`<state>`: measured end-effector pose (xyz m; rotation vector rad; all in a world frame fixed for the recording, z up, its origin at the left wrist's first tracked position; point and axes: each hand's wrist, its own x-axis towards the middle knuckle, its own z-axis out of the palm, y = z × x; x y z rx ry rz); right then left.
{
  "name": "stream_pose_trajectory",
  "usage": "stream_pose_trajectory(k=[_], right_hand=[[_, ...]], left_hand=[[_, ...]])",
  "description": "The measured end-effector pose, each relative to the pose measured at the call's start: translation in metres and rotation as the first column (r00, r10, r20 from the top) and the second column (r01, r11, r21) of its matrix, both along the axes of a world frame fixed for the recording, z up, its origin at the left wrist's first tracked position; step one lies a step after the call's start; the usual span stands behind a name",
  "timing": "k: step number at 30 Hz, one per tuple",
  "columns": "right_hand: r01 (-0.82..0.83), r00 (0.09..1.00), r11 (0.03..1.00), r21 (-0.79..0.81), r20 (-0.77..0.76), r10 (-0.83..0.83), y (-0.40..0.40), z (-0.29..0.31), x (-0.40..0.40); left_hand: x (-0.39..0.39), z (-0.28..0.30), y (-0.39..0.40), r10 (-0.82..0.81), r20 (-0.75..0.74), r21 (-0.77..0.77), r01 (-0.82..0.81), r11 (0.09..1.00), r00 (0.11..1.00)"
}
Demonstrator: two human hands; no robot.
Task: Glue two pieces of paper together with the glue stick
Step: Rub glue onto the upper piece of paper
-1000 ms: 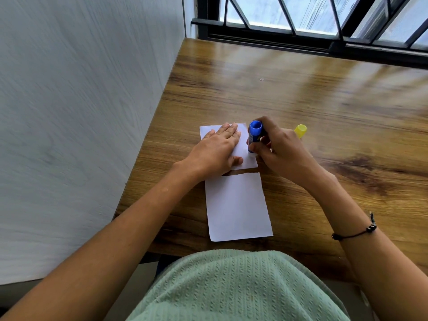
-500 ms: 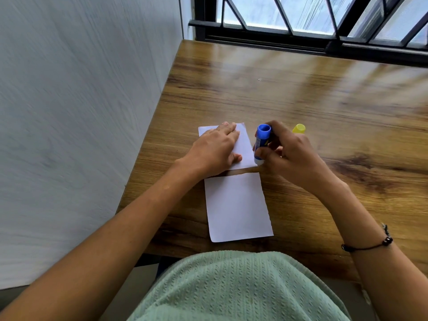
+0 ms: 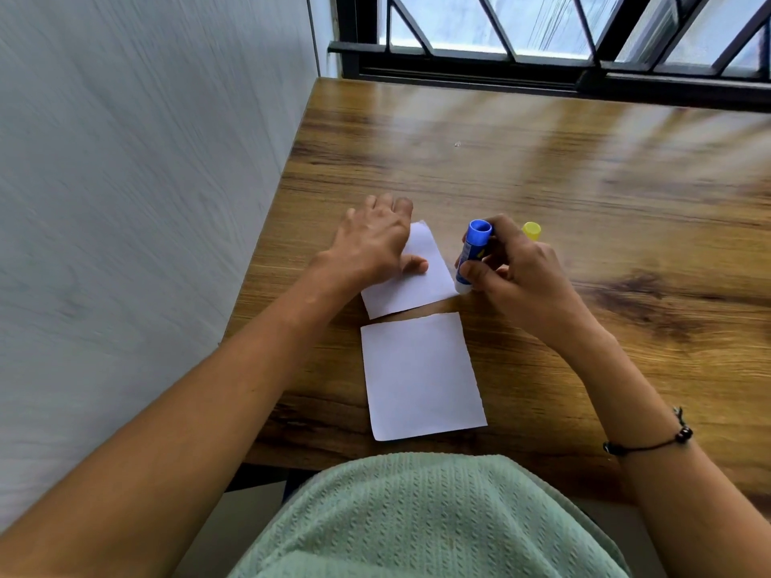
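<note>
Two white paper pieces lie on the wooden table. The far piece (image 3: 421, 281) is tilted, and my left hand (image 3: 371, 244) rests flat on its left part with fingers spread. The near piece (image 3: 421, 375) lies free by the table's front edge, a thin gap between the two. My right hand (image 3: 513, 269) grips a blue glue stick (image 3: 471, 254), tip down, touching the far piece's right edge. A yellow cap (image 3: 531, 230) stands just behind my right hand.
A pale wall (image 3: 146, 202) runs along the table's left edge (image 3: 267, 227). A black-framed window (image 3: 542, 56) closes the far side. Bare wood (image 3: 626, 181) stretches to the right and back. My green shirt (image 3: 417, 523) fills the bottom.
My left hand slid left and away on the far paper, turning it askew and baring more of it. The glue stick moved down along the paper's right edge.
</note>
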<state>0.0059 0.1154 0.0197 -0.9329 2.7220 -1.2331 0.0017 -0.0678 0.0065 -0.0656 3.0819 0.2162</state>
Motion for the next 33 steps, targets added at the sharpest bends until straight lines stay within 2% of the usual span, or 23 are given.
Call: stream_pose_trajectory(k=[6, 12, 16, 21, 25, 27, 29, 31, 33], right_hand=[[0.017, 1.0, 1.0, -0.011, 0.017, -0.017, 0.0, 0.001, -0.001], [0.026, 0.999, 0.999, -0.025, 0.019, -0.026, -0.003, 0.004, -0.003], [0.036, 0.999, 0.998, -0.048, 0.024, -0.035, -0.002, 0.007, -0.003], [0.045, 0.999, 0.998, -0.042, 0.017, -0.044, -0.002, 0.009, -0.004], [0.047, 0.999, 0.998, -0.04, 0.018, -0.047, -0.002, 0.01, -0.004], [0.055, 0.998, 0.997, -0.048, 0.018, -0.054, -0.001, 0.01, -0.004], [0.066, 0.998, 0.996, -0.066, 0.021, -0.065, -0.001, 0.011, -0.004], [0.089, 0.996, 0.991, -0.101, 0.034, -0.086, -0.001, 0.011, -0.004], [0.119, 0.993, 0.983, -0.142, 0.038, -0.115, -0.001, 0.011, -0.003]], left_hand=[[0.009, -0.003, -0.001, 0.183, -0.088, -0.064, -0.189, 0.98, 0.979], [0.019, -0.003, 0.004, 0.273, -0.202, -0.098, -0.297, 0.95, 0.941], [0.025, -0.001, 0.005, 0.384, -0.196, -0.051, -0.4, 0.915, 0.902], [0.026, 0.001, 0.011, 0.436, -0.185, 0.071, -0.43, 0.9, 0.881], [0.027, 0.004, 0.014, 0.437, -0.137, 0.063, -0.432, 0.9, 0.889], [0.028, 0.005, 0.014, 0.419, -0.11, 0.05, -0.416, 0.908, 0.901], [0.03, 0.007, 0.014, 0.325, -0.14, 0.029, -0.324, 0.946, 0.935], [0.029, 0.009, 0.014, 0.104, -0.173, -0.013, -0.108, 0.994, 0.979], [0.022, 0.009, 0.016, -0.132, -0.153, -0.008, 0.132, 0.991, 0.979]])
